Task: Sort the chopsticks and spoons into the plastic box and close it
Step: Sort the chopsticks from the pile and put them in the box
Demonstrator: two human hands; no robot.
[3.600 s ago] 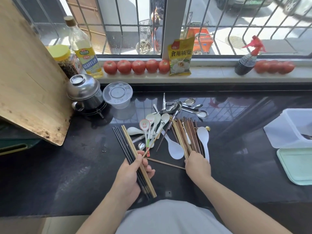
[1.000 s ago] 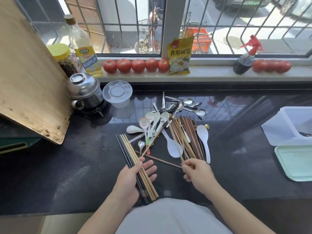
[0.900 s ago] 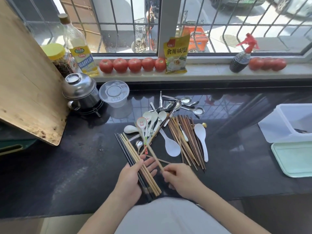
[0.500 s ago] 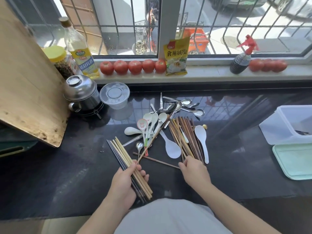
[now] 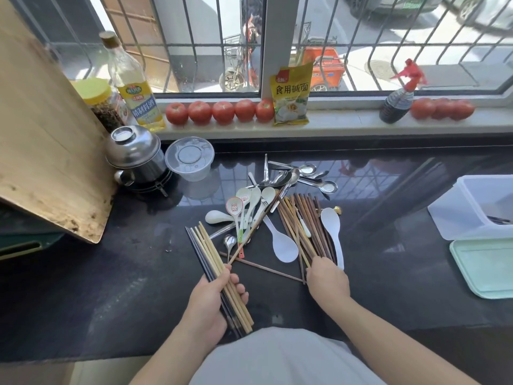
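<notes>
— Head view, starting at the left: what's the left hand point(image 5: 211, 298) doing?
— Its fingers point(image 5: 239, 289) are curled round a bundle of chopsticks point(image 5: 213, 262), pale and dark ones, slanting over the black surface point(image 5: 111, 287).
— And in the middle?
— White spoons point(image 5: 249, 201) and metal spoons point(image 5: 294, 176) lie tangled, with a heap of brown chopsticks point(image 5: 308, 226) just right of them.
— The right hand point(image 5: 327, 279)?
— It rests at the near ends of that brown heap; whether its fingers grip any, I cannot tell.
— Far right?
— The plastic box point(image 5: 472, 209) stands open, a few utensils inside, its green lid point(image 5: 485, 268) lying beside it on the near side.
</notes>
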